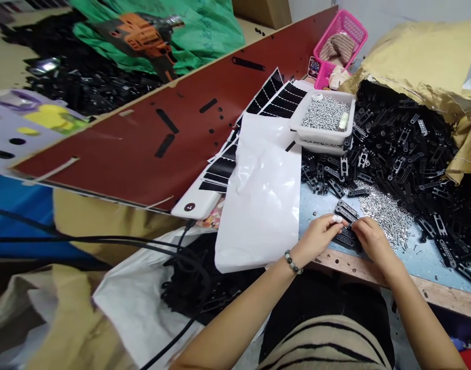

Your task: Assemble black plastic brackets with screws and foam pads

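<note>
Head view: the person's left hand (318, 239) and right hand (374, 241) are working close together near the wooden table edge (358, 270), below the white plastic tray (322, 123). Both hands are curling inward, fingers pressed together, pinching a small stack of black slotted bars (346, 228) from either side; the stack is sitting on the tabletop between them. A bead bracelet (293, 262) is circling the left wrist. Loose silver screws (385, 216) are spreading just right of the right hand, below the tray, and more silver screws (323, 114) are filling the tray. A heap of black bars (408, 144) is lying right of the tray, against gold wrapping paper (416, 56). Left of the tray, a white plastic sheet (262, 195) is lying partly over black-striped cards (281, 100). Beyond the tray, a pink basket (341, 38) is holding folded cloth. Further left of the tray, a red board (143, 133) is stretching across the view, and an orange power drill (140, 38) is lying on a green bag (204, 31).
</note>
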